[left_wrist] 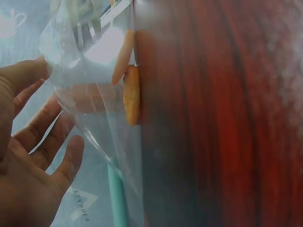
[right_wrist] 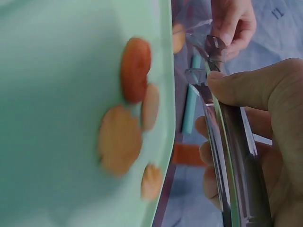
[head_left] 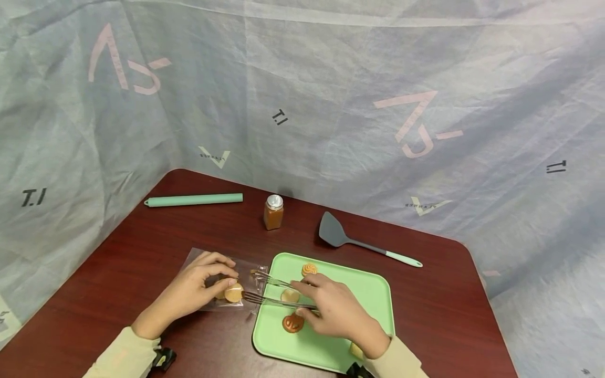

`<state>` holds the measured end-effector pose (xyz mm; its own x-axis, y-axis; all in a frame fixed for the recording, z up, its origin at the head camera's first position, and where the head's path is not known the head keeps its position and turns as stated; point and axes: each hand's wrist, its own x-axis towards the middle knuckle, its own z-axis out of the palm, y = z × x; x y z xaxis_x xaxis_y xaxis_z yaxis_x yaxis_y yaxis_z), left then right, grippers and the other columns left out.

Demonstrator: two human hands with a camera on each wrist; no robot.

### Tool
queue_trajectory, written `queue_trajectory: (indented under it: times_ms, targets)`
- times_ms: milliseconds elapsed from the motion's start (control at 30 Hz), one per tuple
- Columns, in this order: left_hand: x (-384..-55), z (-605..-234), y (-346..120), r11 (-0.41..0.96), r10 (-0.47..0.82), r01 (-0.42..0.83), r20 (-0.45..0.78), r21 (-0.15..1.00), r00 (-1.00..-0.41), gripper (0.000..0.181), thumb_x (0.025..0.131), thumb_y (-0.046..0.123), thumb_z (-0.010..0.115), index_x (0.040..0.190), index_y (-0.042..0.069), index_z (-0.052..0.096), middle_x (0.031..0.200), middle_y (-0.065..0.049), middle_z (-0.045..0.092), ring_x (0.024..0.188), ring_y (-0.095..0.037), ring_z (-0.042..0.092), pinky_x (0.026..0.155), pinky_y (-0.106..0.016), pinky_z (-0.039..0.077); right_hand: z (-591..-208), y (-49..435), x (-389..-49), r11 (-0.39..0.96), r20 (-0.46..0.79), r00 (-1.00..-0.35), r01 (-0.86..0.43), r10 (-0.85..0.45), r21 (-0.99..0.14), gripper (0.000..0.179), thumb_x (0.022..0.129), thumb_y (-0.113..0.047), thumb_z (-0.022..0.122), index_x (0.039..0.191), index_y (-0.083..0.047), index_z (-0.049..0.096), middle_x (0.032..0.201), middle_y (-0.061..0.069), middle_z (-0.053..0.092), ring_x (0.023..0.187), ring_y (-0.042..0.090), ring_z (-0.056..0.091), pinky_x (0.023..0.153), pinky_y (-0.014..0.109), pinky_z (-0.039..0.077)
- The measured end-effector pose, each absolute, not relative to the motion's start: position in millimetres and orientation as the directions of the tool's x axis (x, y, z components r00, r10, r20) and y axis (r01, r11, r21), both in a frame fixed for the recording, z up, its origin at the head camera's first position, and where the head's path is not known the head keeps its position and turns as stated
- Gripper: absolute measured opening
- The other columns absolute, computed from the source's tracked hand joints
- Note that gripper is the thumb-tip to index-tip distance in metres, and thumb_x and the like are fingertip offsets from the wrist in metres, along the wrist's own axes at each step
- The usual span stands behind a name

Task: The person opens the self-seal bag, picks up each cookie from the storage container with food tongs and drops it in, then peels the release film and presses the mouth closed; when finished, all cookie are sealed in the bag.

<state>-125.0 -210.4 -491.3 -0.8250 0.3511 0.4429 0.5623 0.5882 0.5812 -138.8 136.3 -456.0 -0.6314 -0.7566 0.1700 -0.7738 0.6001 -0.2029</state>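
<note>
The right hand point(head_left: 337, 304) grips a pair of metal tongs point(right_wrist: 234, 137) partway along the arms, over the left part of the green tray point(head_left: 373, 310). This grip probably leaves the tips free to reach the clear plastic bag point(head_left: 249, 269), left of the tray. The left hand point(head_left: 202, 283) appears to pinch the bag's film between thumb and forefinger, its other fingers spread loosely, presumably to keep the mouth lifted. Near its thumb, a round cookie point(head_left: 233, 293) lies in the bag, beside the tongs' nearer tip; whether they touch, I cannot tell.

The tongs' long axis runs left to right across the tray's left rim, their parted tips pointing left and the handle end right.
</note>
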Motion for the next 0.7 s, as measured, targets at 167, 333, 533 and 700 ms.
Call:
queue_trajectory:
  times_ms: [167,333,533,700]
  targets:
    - [-127.0,-491.4,-209.1,0.569,0.360,0.571,0.445,0.592,-0.820,0.014,0.091,0.015,0.080,0.102,0.022,0.078,0.118,0.003,0.065,0.110,-0.016,0.054,0.074,-0.033,0.048,-457.2,174.2,-134.1,0.665,0.220,-0.693,-0.721,-0.687,-0.195,0.049,0.089,-0.033,0.079,0.136,-0.022,0.066,0.119,-0.006,0.062,0.093,0.008,0.062,0.062,0.034,0.052]
    - [-127.1,-492.4,-208.4,0.560,0.361,0.565,0.436,0.606,-0.825,0.015,0.091,0.014,0.079,0.103,0.022,0.078,0.118,0.002,0.064,0.108,-0.014,0.053,0.075,-0.032,0.048,-458.7,206.0,-136.5,0.724,0.240,-0.743,-0.666,-0.624,-0.181,0.051,0.088,-0.030,0.080,0.136,-0.021,0.066,0.119,-0.007,0.062,0.088,0.007,0.060,0.065,0.033,0.051]
    - [-128.7,-493.2,-206.8,0.559,0.366,0.561,0.425,0.611,-0.828,0.014,0.091,0.013,0.079,0.103,0.021,0.078,0.117,0.000,0.065,0.110,-0.016,0.054,0.077,-0.033,0.048,-462.9,222.8,-140.4,0.795,0.228,-0.800,-0.591,-0.556,-0.137,0.051,0.087,-0.034,0.080,0.135,-0.022,0.067,0.119,-0.007,0.063,0.100,0.013,0.062,0.057,0.034,0.050]
    - [-129.2,-493.3,-206.6,0.558,0.365,0.562,0.428,0.610,-0.827,0.013,0.092,0.014,0.078,0.103,0.021,0.078,0.117,0.000,0.065,0.109,-0.016,0.054,0.076,-0.033,0.048,-465.8,226.4,-141.2,0.819,0.209,-0.822,-0.560,-0.530,-0.127,0.051,0.087,-0.035,0.080,0.135,-0.023,0.067,0.120,-0.006,0.063,0.104,0.017,0.062,0.059,0.039,0.051]
